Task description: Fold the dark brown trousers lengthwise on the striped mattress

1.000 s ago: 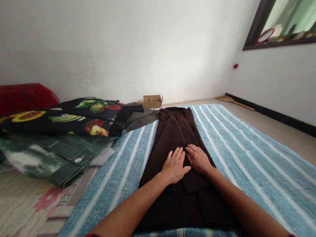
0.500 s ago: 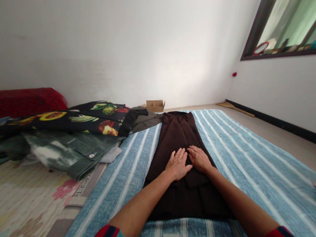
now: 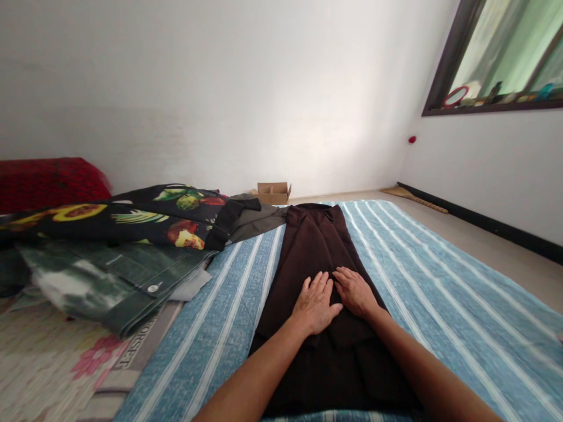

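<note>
A dark brown garment (image 3: pixel 314 252) lies lengthwise on a blue sheet with white stripes (image 3: pixel 431 293). My left hand (image 3: pixel 315 303) rests palm-down on the middle of the garment, fingers stretched out flat. My right hand (image 3: pixel 355 291) lies flat right beside it, fingers together and pointing left, almost touching the left hand. Neither hand holds anything; both press on the cloth.
To the left lies a heap of clothes: a black fruit-print piece (image 3: pixel 132 214), a green denim piece (image 3: pixel 109 275), a grey one (image 3: pixel 257 217). A red cushion (image 3: pixel 48 181) is at the far left, a small cardboard box (image 3: pixel 273 192) by the wall, a floral mat (image 3: pixel 48 363) underneath.
My hands stay flat on the brown garment in the same spot. Only the view has shifted slightly.
</note>
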The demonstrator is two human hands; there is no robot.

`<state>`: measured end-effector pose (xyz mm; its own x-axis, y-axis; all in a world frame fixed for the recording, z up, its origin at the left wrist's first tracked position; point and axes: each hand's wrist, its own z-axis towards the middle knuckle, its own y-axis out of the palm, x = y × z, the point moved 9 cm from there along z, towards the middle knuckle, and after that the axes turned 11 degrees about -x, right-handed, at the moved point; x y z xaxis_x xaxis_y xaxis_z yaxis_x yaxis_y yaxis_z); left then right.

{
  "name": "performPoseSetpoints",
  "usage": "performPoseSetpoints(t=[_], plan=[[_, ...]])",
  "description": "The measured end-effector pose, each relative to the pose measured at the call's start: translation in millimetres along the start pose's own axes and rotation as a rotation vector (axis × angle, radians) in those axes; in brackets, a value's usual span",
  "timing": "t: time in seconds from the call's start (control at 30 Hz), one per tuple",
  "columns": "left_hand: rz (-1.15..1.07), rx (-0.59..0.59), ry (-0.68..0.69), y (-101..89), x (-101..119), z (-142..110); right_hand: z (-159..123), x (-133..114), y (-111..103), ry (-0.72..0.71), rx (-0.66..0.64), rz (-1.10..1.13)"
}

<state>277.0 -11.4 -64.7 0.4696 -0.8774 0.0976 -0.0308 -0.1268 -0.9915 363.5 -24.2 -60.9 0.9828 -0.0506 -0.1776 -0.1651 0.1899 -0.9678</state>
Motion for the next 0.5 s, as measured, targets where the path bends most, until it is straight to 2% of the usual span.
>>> performPoseSetpoints(t=[0.5], plan=[[-0.101, -0.008, 0.003, 3.4, -4.0, -2.1, -0.9, -0.6, 6.1, -0.019, 0.026, -0.021]])
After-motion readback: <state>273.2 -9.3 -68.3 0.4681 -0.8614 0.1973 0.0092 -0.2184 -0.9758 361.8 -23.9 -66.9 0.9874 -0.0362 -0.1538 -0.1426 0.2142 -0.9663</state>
